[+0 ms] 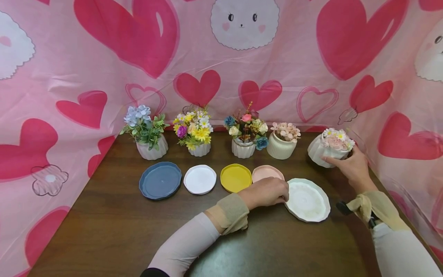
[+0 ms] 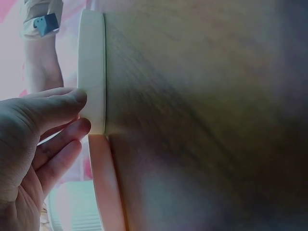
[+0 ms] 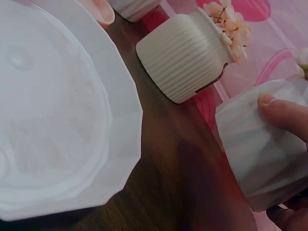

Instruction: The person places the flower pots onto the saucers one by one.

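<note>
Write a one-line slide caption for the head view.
Right hand holds a tilted white flowerpot; left hand touches the rim of the larger white saucer.

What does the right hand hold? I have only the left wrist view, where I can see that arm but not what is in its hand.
Observer: The right hand grips a white pot with white and pink flowers.
Operator: Thank you. My view shows a pink dish beside the large white dish; which dish lies on its other side?
Observer: A yellow dish, as the head view shows.
</note>
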`<state>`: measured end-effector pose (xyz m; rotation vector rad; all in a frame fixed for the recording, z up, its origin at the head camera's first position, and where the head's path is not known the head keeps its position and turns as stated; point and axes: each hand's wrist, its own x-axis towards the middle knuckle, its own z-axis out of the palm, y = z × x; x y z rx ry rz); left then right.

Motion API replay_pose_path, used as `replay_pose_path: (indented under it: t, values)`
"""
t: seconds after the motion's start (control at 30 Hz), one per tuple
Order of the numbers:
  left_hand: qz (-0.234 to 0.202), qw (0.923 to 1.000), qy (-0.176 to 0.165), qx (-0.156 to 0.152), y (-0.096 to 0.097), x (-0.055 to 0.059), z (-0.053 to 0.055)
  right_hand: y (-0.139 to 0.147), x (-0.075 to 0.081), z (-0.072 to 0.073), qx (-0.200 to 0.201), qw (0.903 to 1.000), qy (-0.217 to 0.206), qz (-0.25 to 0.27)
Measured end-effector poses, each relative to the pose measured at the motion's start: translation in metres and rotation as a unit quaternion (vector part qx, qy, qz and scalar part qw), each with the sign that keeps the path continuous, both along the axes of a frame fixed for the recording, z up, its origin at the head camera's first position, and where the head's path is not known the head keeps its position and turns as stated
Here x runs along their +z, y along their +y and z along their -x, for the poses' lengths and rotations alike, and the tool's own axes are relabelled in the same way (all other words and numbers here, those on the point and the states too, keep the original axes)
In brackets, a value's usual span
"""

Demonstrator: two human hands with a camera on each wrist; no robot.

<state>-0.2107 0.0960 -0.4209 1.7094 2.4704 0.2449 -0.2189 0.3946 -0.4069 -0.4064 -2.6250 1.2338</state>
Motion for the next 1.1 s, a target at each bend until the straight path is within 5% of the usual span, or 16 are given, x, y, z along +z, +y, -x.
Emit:
replay_pose_path:
  t: [1.1]
  values:
    - [-0.011,0.9999,-0.004,0.002,0.0,-0.003,0.001,-0.009,0.009,-0.024,0.023,0.9988,0.014,-0.04]
